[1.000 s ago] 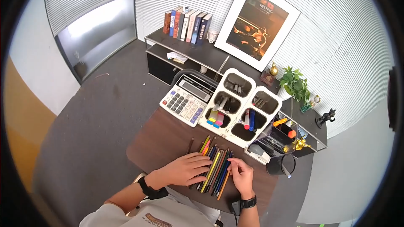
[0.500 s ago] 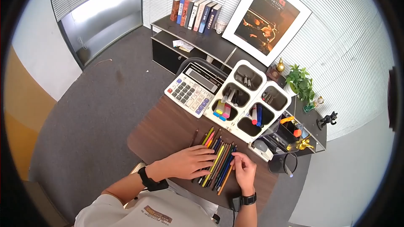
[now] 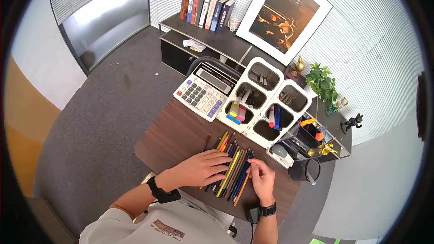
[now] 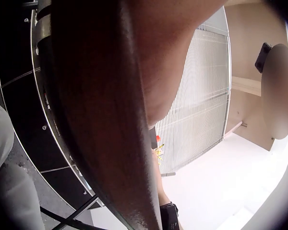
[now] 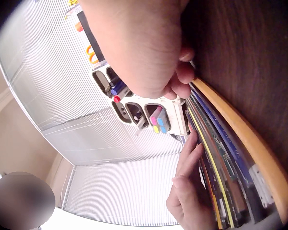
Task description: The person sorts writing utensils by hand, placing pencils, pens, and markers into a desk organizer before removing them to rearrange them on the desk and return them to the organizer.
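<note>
A row of coloured pencils (image 3: 234, 171) lies side by side on the dark wooden table. My left hand (image 3: 201, 169) rests over the left part of the row with fingers stretched across it, hiding the pencils beneath. At the row's right side, my right hand (image 3: 263, 183) has its fingers loosely bent, fingertips against the outer pencils near their upper ends. An orange pencil (image 5: 245, 127) forms the right edge of the row, beside the right fingertips in the right wrist view. A dark brown pencil (image 3: 207, 142) sticks out at the upper left. In the left wrist view the table edge hides the pencils.
Behind the pencils stand a large calculator (image 3: 204, 91) and a white organizer (image 3: 247, 125) with markers and highlighters in its compartments. To the right are a grey-and-white stapler-like object (image 3: 280, 152) and a black mesh cup (image 3: 298, 171). A shelf with books (image 3: 206, 11) stands beyond.
The head view has shifted, so the table and its things sit higher in the picture. Both hands keep nearly the same pose against the pencil row.
</note>
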`<state>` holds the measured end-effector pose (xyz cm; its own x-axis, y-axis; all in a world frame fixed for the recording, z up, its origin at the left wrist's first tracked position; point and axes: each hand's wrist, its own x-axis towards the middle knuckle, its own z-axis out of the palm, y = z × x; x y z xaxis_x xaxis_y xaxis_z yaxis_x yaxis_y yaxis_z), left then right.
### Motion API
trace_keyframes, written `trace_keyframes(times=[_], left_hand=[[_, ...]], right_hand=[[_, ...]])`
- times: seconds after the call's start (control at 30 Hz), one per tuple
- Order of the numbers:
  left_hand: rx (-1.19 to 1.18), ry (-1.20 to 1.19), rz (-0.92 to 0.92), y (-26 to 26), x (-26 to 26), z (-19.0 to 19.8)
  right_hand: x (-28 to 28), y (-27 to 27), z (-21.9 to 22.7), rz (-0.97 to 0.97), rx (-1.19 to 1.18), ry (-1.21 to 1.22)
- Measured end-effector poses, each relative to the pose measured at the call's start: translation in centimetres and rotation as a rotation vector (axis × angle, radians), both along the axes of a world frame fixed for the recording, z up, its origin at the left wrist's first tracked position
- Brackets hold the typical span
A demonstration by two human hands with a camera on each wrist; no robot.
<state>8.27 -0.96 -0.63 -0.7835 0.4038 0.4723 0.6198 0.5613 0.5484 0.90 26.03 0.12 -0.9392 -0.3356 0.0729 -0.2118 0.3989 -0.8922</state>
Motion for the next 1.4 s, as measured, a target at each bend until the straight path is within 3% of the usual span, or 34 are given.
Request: trace_keyframes(times=[1.4], left_hand=[[0.059, -0.042, 0.014, 0.03, -0.41, 0.03]], right_hand=[[0.06, 0.02, 0.2, -0.011, 0.04, -0.011]])
